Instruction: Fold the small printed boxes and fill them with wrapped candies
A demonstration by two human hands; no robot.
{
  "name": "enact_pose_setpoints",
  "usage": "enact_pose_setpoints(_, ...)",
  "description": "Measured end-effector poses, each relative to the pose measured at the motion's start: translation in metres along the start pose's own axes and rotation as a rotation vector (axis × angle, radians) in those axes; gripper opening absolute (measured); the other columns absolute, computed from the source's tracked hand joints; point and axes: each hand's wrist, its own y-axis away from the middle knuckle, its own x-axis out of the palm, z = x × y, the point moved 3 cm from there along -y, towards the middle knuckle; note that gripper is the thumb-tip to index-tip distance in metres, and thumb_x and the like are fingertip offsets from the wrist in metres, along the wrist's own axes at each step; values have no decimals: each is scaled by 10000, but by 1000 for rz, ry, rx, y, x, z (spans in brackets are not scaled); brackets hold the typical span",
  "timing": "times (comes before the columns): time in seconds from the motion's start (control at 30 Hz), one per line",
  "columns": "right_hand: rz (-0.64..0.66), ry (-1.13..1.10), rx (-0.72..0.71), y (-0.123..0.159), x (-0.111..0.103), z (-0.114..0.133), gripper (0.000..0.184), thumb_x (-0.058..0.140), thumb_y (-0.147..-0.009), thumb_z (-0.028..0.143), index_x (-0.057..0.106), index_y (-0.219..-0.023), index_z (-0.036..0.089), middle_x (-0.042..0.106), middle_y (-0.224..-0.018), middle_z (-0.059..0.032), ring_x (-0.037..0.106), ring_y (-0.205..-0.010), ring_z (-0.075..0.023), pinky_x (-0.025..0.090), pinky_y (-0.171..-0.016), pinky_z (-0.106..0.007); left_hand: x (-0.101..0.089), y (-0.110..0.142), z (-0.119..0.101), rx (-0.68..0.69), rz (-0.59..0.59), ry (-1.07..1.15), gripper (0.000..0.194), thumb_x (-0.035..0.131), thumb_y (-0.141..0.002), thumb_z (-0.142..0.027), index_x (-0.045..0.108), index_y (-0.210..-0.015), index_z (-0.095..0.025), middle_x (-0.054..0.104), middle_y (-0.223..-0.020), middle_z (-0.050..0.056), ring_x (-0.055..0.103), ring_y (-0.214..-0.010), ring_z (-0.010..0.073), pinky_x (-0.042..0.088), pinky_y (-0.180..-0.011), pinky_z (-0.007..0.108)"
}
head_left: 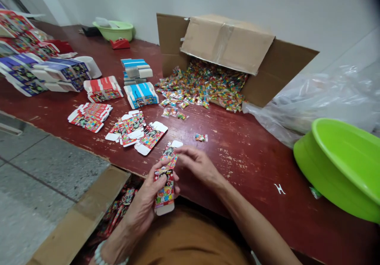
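Observation:
My left hand (152,188) is wrapped round a small printed carton (164,195), red and black with colourful pictures, its white end flap pointing toward me. A second carton (170,156) of the same print lies just beyond it, against the fingers, its white flap standing out at the far end. At that carton's right edge, my right hand (198,164) has its fingers curled in a pinch; the fingertips are partly hidden. Nearby on the table lie flat cartons (151,137) and one wrapped candy (201,137).
A tipped cardboard box (228,43) spills wrapped candies (204,85) over the red table (237,158). Bundled blue cartons (141,95) and red cartons (103,89) stand left. A green basin (332,170) sits right. Below the edge, an open box (83,213) holds printed packs.

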Motion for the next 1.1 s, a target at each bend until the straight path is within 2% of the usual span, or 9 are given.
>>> enact_pose_setpoints(0.13,-346,589,136,-29,-57,-32,277,623,-877,309,695,-1115,186,625,-1096,-129,569,-985,-256,441,-915,-417,-21,19,18,-154,-14,-23,418,842,-716,-322,654,-1077,-226,731,-1003,73,688,-823,211,568,-750,348)
enact_pose_setpoints(0.2,-334,805,207,-36,-74,-48,258,668,-849,348,709,-1038,176,607,-1105,-153,543,-1024,-291,427,-904,-427,-39,22,16,-175,-29,-138,346,867,-670,-318,674,-925,-187,734,-878,58,672,-748,192,551,-716,313)
enact_pose_setpoints(0.3,-233,861,222,-35,-81,-62,204,675,-836,387,688,-888,189,628,-989,-115,544,-975,-270,423,-835,-374,-64,21,-2,-163,23,-398,323,882,-613,-341,657,-777,-177,695,-693,18,623,-641,171,493,-621,256)
enact_pose_setpoints(0.47,-199,418,238,-5,-57,-46,199,669,-809,392,613,-826,202,593,-709,1,517,-665,-171,379,-652,-292,-83,21,-21,-313,226,-884,259,872,-544,-271,711,-713,-160,645,-638,-12,546,-582,138,391,-535,210)
enact_pose_setpoints(0.57,82,-50,332,21,-16,-17,204,609,-875,404,608,-949,214,648,-767,-1,566,-674,-157,411,-625,-275,-80,21,-21,-321,205,-686,305,834,-630,-313,662,-840,-174,685,-747,11,596,-573,137,440,-527,219)
enact_pose_setpoints(0.63,207,-162,322,34,11,4,176,578,-910,373,620,-979,216,664,-846,-14,578,-713,-146,434,-651,-270,-73,20,-21,-305,205,-478,399,788,-709,-343,598,-1028,-197,721,-865,51,651,-578,149,491,-545,242)
enact_pose_setpoints(0.8,94,-65,152,28,37,16,315,655,-862,292,591,-1167,239,644,-894,-7,570,-759,-150,453,-706,-280,-47,12,-22,-252,353,-334,432,748,-777,-285,558,-1151,-179,718,-920,83,711,-620,165,539,-608,254)
enact_pose_setpoints(0.93,72,77,64,17,33,14,145,630,-877,253,676,-1012,228,664,-884,-24,599,-788,-173,465,-757,-318,-31,5,-17,-232,399,-251,353,720,-805,-249,581,-1124,-191,701,-929,69,708,-601,168,551,-528,237)
enact_pose_setpoints(1.1,-4,181,-44,13,23,25,225,566,-904,226,723,-1063,249,660,-955,-69,609,-873,-212,474,-810,-363,-27,0,-12,-209,374,-164,390,707,-831,-240,534,-1179,-239,694,-955,65,722,-646,200,569,-448,241)
